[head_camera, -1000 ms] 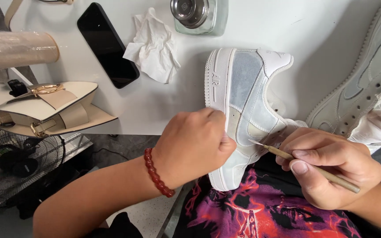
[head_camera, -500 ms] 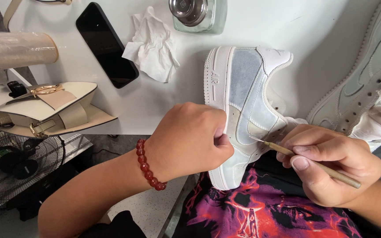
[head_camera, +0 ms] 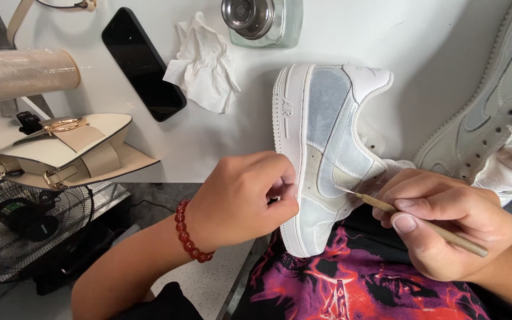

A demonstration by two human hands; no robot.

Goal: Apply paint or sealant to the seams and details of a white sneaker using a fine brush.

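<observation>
A person's view down onto a white bench (head_camera: 428,53) and their own lap. The left hand (head_camera: 241,198), with a red bead bracelet (head_camera: 189,234) on its wrist, is closed around the sole edge of a white and pale blue sneaker (head_camera: 321,136), holding it on its side at the bench's near edge, toe end down over the lap. The right hand (head_camera: 445,222) pinches a thin brush (head_camera: 413,216) like a pen, its fine tip touching the pale stripe on the shoe's side panel. This looks like detail painting on that panel; it calls for a steady grip and small strokes kept within the stitched seams. A second sneaker (head_camera: 493,112) lies close at the right, near the painting hand. Further back, well apart, are a crumpled tissue (head_camera: 202,65), a black phone (head_camera: 143,62) and a glass jar with a metal lid (head_camera: 262,21). At left sit a roll of clear film (head_camera: 22,74), a cream handbag (head_camera: 60,151) and, lower down, a fan (head_camera: 22,231)
</observation>
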